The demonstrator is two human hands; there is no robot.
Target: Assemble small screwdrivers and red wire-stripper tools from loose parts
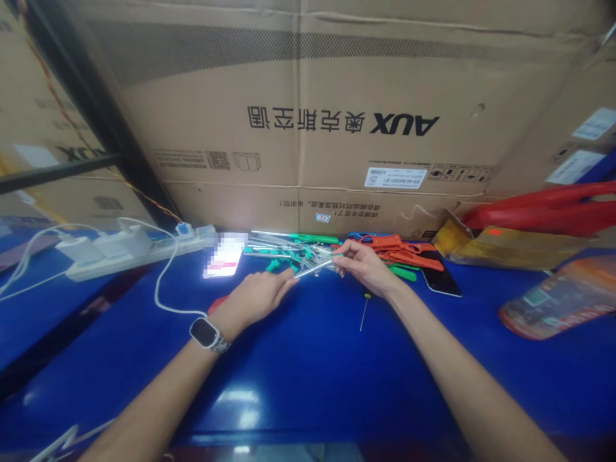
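A thin, shiny metal strip [314, 269] spans the gap between my two hands, tilted up to the right. My left hand [257, 296], with a watch [206, 333] on its wrist, is closed on the strip's lower left end. At the upper right end, my right hand [364, 265] pinches it between thumb and fingers. Just behind lies a heap of metal pieces and green parts [275, 264], partly hidden by my hands. A long piece with a green handle [315, 239] lies along the back. Orange plastic pieces [385, 244] are piled beyond my right hand.
A small screwdriver [364, 312] lies on the blue table [308, 366]. One lit phone [225, 255] is at the left, a dark phone [441, 281] at the right. A power strip [139, 253], a plastic jar [561, 300] and a large cardboard box [308, 83] surround the work area.
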